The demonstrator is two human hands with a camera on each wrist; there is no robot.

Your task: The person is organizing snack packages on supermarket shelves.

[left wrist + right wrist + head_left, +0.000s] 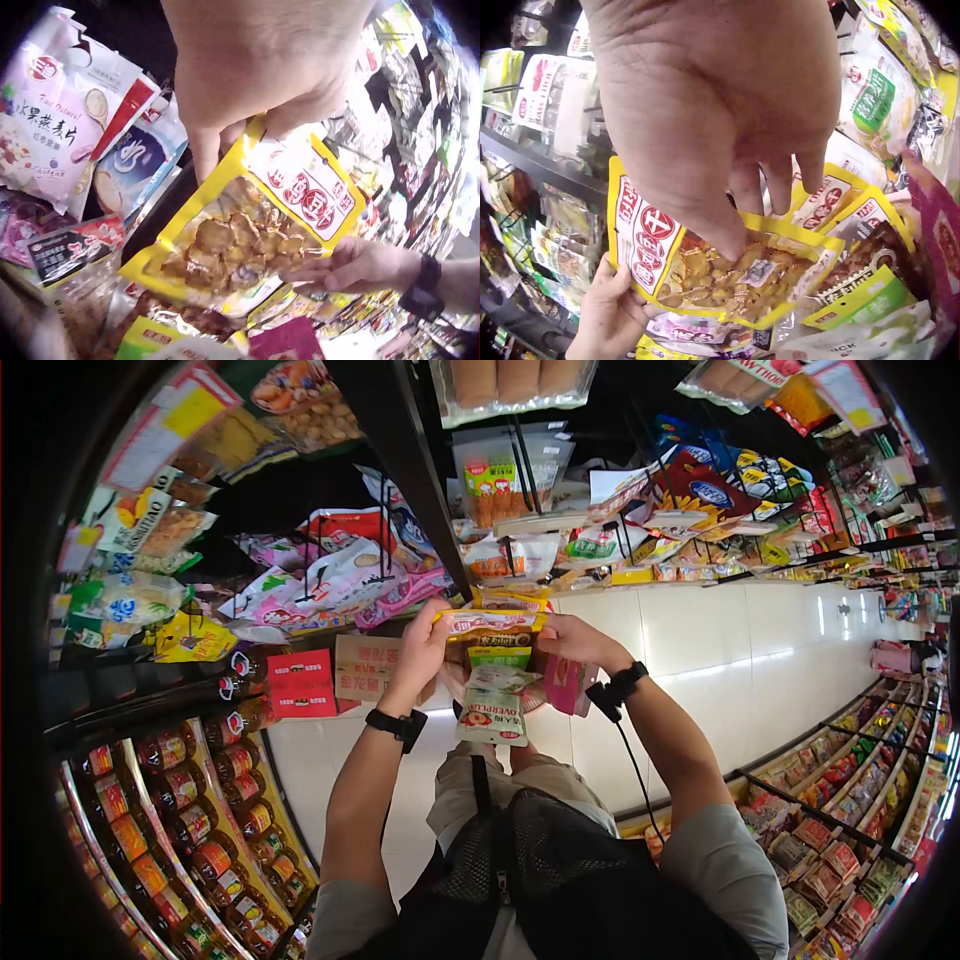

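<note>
Both hands hold a yellow-edged snack bag between them, its clear window showing brown pieces in the left wrist view. My left hand pinches one end, fingertips at the yellow border. At the other end, my right hand grips the bag, with the thumb across its front in the right wrist view. Similar yellow-edged bags lie just behind it. Below are a green-and-yellow bag, a white bag with red fruit on it and a pink packet.
Hanging snack bags fill the rack ahead, under a dark post. Red and brown cartons stand at the left, above shelves of bottles. Shelves of packets line the right, across a pale tiled floor.
</note>
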